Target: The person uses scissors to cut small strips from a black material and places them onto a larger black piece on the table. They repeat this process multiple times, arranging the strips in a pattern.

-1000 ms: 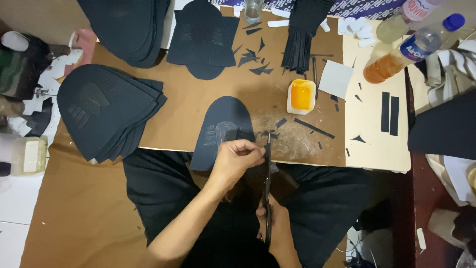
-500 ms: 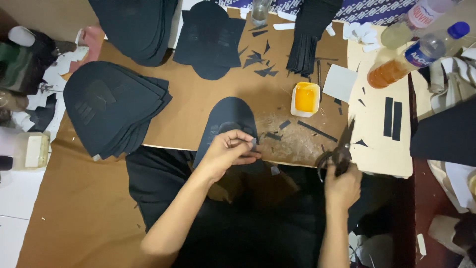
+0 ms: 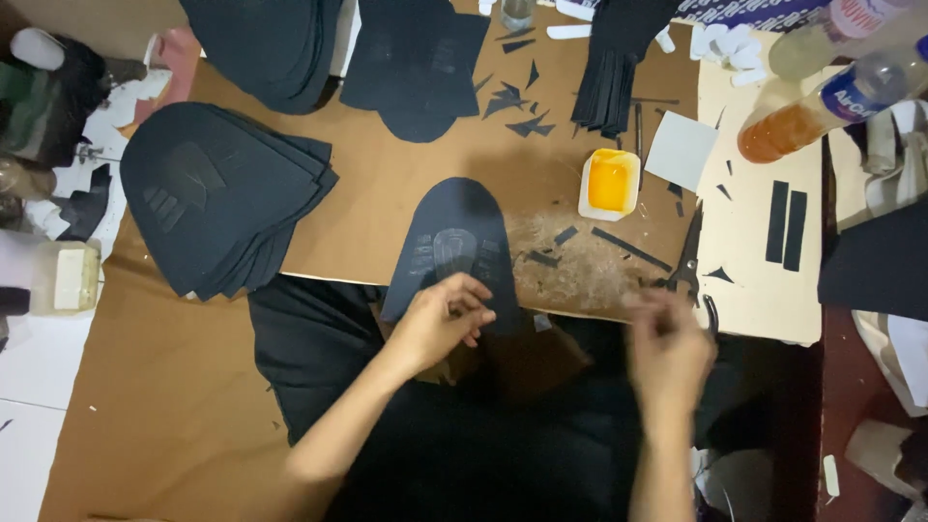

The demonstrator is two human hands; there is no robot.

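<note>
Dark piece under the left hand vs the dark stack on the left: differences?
The dark piece is a single sheet; the dark stack holds many, fanned out. The piece overhangs the near edge of the brown board with the left hand on it; the stack lies untouched. Both are rounded at one end.

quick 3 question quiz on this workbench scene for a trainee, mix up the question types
1. True or false: the left hand rests on the dark rounded fabric piece.
2. Where do the scissors lie? A) on the board beside the right hand B) inside the small tray of yellow glue C) on top of the stack of dark pieces
3. Fill in: the bottle of orange liquid lies at the board's upper ____ corner.

Key: 1 true; 2 A; 3 right
</note>
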